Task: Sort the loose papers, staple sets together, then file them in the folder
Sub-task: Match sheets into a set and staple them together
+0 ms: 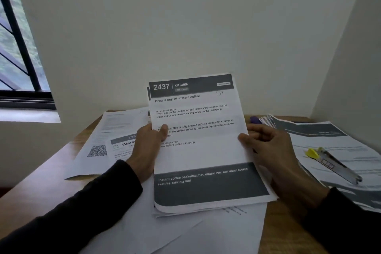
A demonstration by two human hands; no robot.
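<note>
Head view: I hold a stack of papers (198,140) upright over the table's (41,173) middle, its bottom edge resting on loose sheets (185,233). My left hand (147,146) pinches the left edge with its fingers, my right hand (268,146) grips the right edge. A stapler (334,164) lies on papers near the table's right edge.
</note>
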